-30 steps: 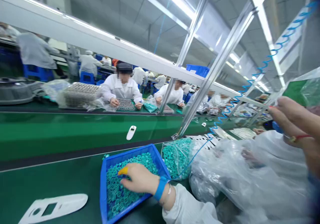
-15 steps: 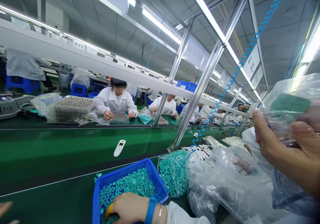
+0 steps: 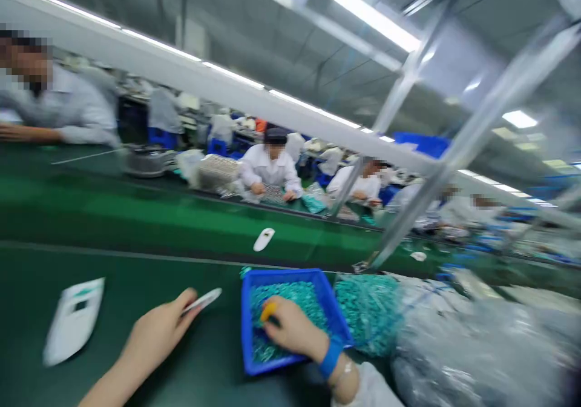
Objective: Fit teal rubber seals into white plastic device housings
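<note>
The dark green bench [image 3: 195, 373] holds up the blue tray and the bags. On its right sits a big, blurry heap of clear plastic bags [image 3: 481, 346]. A bag of green bits [image 3: 367, 313] is squeezed between that heap and the blue tray [image 3: 246, 337]. The right grip [image 3: 295, 328] is down inside the tray, curled in narrow; it is too blurry to tell if it holds anything. The left grip [image 3: 157, 337] is left of the tray, and the tray's wall stands between the two. A white piece [image 3: 70, 331] with a hole lies on the bench, left of the left grip. A thin white piece [image 3: 207, 299] is pinched in the left grip, its tip pointing toward the tray. Small green rings [image 3: 304, 292] lie around the right grip
</note>
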`<action>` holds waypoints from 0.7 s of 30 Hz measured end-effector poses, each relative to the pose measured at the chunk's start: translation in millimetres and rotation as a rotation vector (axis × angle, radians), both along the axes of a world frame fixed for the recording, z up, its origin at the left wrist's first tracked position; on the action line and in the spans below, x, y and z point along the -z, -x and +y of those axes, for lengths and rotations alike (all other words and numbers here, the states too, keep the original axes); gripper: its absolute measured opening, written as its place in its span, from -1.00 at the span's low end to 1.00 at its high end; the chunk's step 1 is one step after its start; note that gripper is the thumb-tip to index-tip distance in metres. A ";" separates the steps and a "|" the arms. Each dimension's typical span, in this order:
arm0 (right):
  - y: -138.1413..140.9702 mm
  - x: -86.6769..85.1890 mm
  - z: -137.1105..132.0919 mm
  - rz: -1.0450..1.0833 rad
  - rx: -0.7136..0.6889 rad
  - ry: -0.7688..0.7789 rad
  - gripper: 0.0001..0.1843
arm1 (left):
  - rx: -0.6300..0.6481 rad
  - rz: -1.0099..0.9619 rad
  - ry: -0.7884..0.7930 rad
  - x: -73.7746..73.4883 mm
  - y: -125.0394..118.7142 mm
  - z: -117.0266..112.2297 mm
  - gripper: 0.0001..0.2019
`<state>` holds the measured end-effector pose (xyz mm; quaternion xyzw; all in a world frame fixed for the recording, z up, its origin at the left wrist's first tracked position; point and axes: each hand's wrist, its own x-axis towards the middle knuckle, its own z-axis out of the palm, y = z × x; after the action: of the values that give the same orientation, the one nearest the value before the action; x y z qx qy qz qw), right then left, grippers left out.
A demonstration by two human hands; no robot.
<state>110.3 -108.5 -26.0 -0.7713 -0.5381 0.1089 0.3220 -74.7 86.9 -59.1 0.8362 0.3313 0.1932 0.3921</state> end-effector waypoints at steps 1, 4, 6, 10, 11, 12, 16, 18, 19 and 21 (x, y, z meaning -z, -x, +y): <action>-0.6 0.4 4.4 0.081 -0.011 -0.011 -0.88 | -0.011 -0.086 0.137 -2.9 2.2 -2.6 -0.78; -1.0 -0.5 16.6 0.331 -0.032 -0.050 -0.76 | -0.015 -0.476 0.565 -13.9 -1.8 -12.7 -0.74; 2.3 -4.2 20.4 0.463 -0.048 -0.066 -0.68 | -0.053 -0.528 0.637 -19.7 -9.0 -21.5 -0.72; 10.5 -12.1 19.7 0.569 -0.031 -0.082 -0.64 | -0.072 -0.585 0.805 -24.4 -18.1 -40.4 -0.65; 10.3 -12.7 19.1 0.574 -0.016 -0.089 -0.64 | -0.074 -0.605 0.856 -24.5 -18.8 -43.7 -0.64; 8.6 -12.6 18.5 0.573 0.004 -0.096 -0.63 | -0.078 -0.625 0.907 -24.4 -19.2 -46.2 -0.65; -8.0 -8.4 13.0 0.517 0.120 -0.132 -0.62 | -0.101 -0.703 1.100 -25.6 -18.8 -50.8 -0.70; -16.3 -5.7 9.1 0.468 0.176 -0.145 -0.65 | -0.104 -0.749 1.167 -26.4 -18.8 -53.5 -0.72; -19.1 -4.5 7.4 0.446 0.195 -0.147 -0.67 | -0.100 -0.768 1.191 -26.4 -18.9 -55.5 -0.72; -20.9 -3.0 5.8 0.415 0.207 -0.146 -0.70 | -0.063 -0.812 1.254 -25.8 -19.6 -61.1 -0.70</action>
<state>131.3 -102.7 -23.0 -0.7583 -0.3848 0.1922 0.4898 -55.0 25.7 -33.3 0.3086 0.2322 0.2727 0.8812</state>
